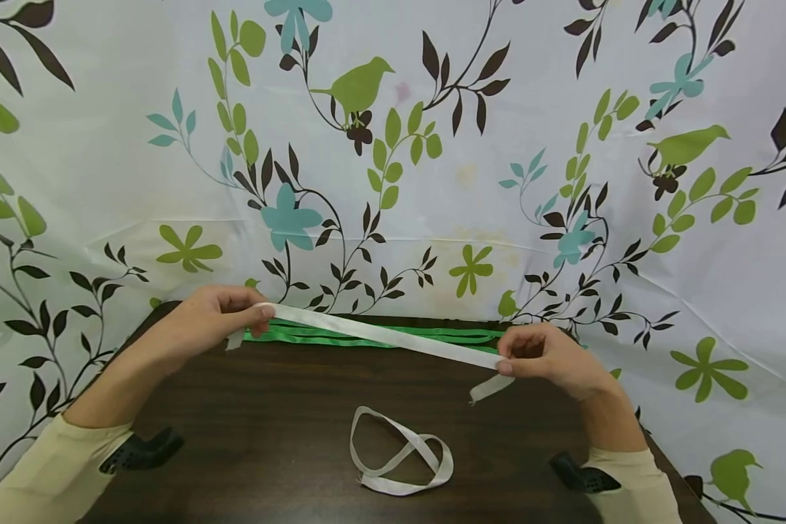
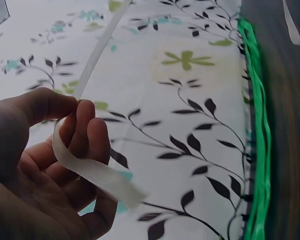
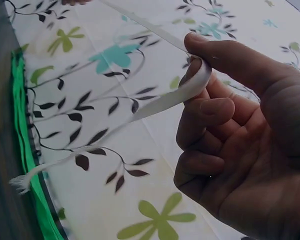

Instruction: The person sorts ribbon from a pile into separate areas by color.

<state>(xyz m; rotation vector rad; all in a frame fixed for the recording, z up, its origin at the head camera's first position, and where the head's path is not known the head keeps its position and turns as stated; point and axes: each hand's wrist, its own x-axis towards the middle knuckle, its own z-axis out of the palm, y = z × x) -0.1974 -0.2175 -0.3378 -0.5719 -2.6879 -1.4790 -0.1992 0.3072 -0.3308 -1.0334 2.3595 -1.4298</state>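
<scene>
A white fabric ribbon (image 1: 380, 335) is stretched between the two hands above the dark table, sloping down toward the right. The left hand (image 1: 219, 316) pinches it between thumb and forefinger, and in the left wrist view a short tail of ribbon (image 2: 100, 175) curls past the palm. At the other side the right hand (image 1: 544, 356) pinches the ribbon too. From its fingers a longer tail hangs, its frayed end (image 3: 21, 182) showing in the right wrist view. A second white ribbon (image 1: 409, 484) lies in loose crossed loops on the table in front.
Green ribbons (image 1: 340, 336) lie side by side along the back edge of the dark brown table (image 1: 268, 422), behind the stretched ribbon. A white curtain (image 1: 393, 240) printed with leaves and birds hangs right behind the table. Each wrist wears a black strap device (image 1: 140, 450).
</scene>
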